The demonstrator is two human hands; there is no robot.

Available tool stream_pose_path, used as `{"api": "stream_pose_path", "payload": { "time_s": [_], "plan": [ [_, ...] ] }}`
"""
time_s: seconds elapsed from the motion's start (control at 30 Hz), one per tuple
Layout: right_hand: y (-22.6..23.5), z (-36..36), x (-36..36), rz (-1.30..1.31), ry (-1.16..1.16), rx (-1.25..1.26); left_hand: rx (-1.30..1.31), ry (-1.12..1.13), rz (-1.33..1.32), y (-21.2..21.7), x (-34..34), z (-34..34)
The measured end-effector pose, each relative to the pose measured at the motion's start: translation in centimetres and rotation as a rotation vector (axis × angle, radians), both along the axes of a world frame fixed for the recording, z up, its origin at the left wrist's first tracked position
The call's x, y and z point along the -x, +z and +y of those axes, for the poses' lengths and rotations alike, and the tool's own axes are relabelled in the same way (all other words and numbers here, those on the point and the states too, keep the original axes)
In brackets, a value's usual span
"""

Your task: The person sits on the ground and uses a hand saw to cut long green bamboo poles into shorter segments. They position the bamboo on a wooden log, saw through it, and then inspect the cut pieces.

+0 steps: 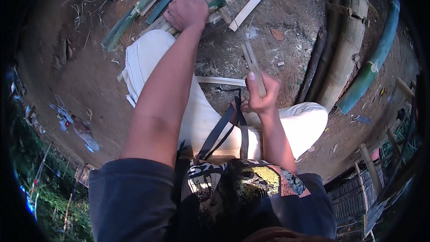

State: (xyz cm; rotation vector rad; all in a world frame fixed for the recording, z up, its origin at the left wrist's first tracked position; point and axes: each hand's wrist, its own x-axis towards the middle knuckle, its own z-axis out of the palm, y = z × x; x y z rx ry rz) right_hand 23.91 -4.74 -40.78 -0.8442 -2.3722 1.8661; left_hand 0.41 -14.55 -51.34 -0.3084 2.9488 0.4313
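Knuckles up, my left hand (190,10) is closed around a short green bamboo piece (218,3), whose pale cut end sticks out to its right. Beneath it lie pale pieces of wood or bamboo. In my right hand (267,90) is a wooden-handled blade (251,60), with the thumb along the handle. Its thin metal part appears nearly edge-on and reaches up beside the bamboo's cut end. Whether it is a saw or a knife I cannot tell, nor whether it touches the bamboo.
Green bamboo lengths (139,11) lie at the far left. A pale split strip (257,2) lies beyond the blade, another strip (221,80) near my legs. Thick dry bamboo (345,45) and a green length (374,65) lie on the right. Dark straps (219,130) hang at my lap.
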Motion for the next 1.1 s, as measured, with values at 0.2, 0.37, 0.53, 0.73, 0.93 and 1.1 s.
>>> {"api": "stream_pose_path", "payload": {
  "time_s": [0.2, 0.37, 0.53, 0.73, 0.93, 1.1],
  "plan": [
    [1.7, 0.0, -3.0, -0.009, -0.014, 0.029, 0.009, 0.017, -0.040, 0.3, 0.4, -0.1],
    [0.5, -0.3, -2.8, 0.025, 0.013, -0.013, -0.020, -0.003, -0.037, 0.0, 0.3, -0.1],
    [-0.2, -0.5, -0.3, 0.008, -0.004, -0.033, 0.031, 0.084, -0.085, -0.3, 1.0, -0.4],
    [1.8, -0.4, -3.4, 0.018, -0.070, 0.037, -0.021, 0.046, -0.073, 0.1, 0.6, 0.0],
    [-0.4, -0.5, 1.5, 0.054, -0.007, -0.064, 0.121, -0.029, -0.024, -0.1, 0.8, -0.1],
    [2.7, -0.3, -3.9, 0.050, -0.013, 0.003, 0.119, 0.011, -0.042, 0.5, 1.1, 0.5]
  ]
}}
